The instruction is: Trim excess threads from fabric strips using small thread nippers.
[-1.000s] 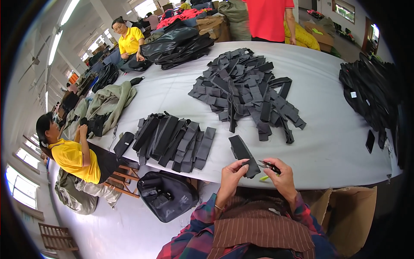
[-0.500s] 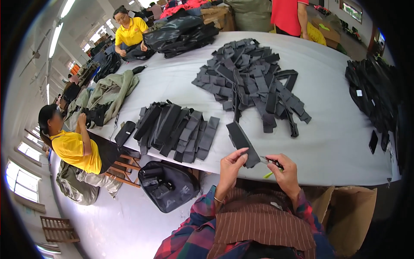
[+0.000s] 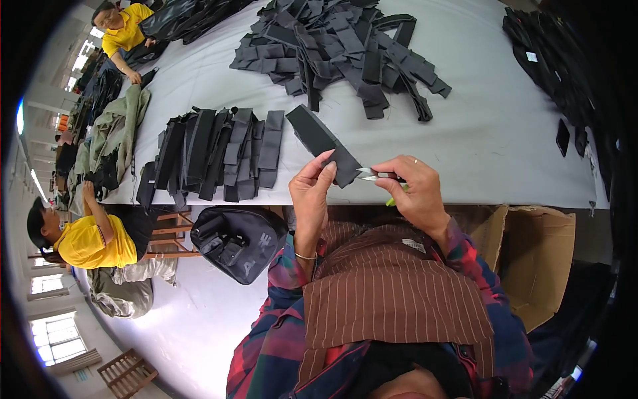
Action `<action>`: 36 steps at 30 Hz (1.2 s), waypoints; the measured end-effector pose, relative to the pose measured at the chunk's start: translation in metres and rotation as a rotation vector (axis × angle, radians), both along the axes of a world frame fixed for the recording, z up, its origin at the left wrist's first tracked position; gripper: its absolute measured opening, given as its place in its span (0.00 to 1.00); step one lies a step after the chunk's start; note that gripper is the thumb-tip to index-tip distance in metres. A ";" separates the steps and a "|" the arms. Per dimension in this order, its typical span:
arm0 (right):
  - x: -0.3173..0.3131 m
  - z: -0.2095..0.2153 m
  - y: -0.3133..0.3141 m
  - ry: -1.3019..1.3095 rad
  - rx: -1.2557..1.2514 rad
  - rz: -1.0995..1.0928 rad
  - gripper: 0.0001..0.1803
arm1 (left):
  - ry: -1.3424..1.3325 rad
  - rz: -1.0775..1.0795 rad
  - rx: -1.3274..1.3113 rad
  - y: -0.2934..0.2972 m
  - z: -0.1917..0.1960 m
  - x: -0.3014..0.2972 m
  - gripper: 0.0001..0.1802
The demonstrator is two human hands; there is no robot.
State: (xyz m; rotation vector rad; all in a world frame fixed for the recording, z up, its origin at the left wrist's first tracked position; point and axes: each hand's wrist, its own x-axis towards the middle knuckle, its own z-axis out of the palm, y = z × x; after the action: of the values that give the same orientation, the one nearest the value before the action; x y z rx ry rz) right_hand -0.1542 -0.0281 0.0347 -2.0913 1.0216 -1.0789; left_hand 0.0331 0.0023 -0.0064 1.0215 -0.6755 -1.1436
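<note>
A dark grey fabric strip [image 3: 324, 141] hangs slanted above the table's near edge. My left hand [image 3: 311, 189] pinches its lower part between thumb and fingers. Small thread snips [image 3: 367, 174] are gripped in my right hand [image 3: 413, 191], and their silver blades point left at the strip's lower right end. Whether the blades touch the fabric I cannot tell. Something yellow-green [image 3: 391, 201] shows beneath my right fingers. A row of similar strips [image 3: 212, 153] lies to the left, and a larger loose heap of strips [image 3: 332, 50] farther off.
A white-covered table [image 3: 478, 146] spreads ahead. Black bags [image 3: 558, 66] and a phone-like black object [image 3: 563, 137] lie at right. Below are an open cardboard box [image 3: 538, 259] and a black bag [image 3: 242, 249]. Two people in yellow shirts [image 3: 106, 243] work at left.
The view has tilted downward, so the table contents sit higher in the picture. My hands still hold the strip and the snips, with the blades close to the strip's end.
</note>
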 end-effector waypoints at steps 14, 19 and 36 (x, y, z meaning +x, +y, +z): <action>0.002 -0.003 0.001 0.039 -0.086 -0.020 0.08 | -0.028 -0.033 0.017 0.002 0.001 -0.003 0.14; -0.005 0.003 0.001 -0.004 0.020 -0.053 0.09 | -0.004 -0.034 0.012 0.003 0.005 -0.003 0.14; 0.008 -0.016 0.002 -0.490 0.527 0.047 0.10 | 0.091 -0.183 -0.024 0.007 0.003 -0.008 0.06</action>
State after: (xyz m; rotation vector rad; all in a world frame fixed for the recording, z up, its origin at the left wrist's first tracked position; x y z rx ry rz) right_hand -0.1458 -0.0265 0.0182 -1.3399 0.8816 -1.0800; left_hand 0.0246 0.0091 -0.0034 0.8956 -0.7194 -1.3298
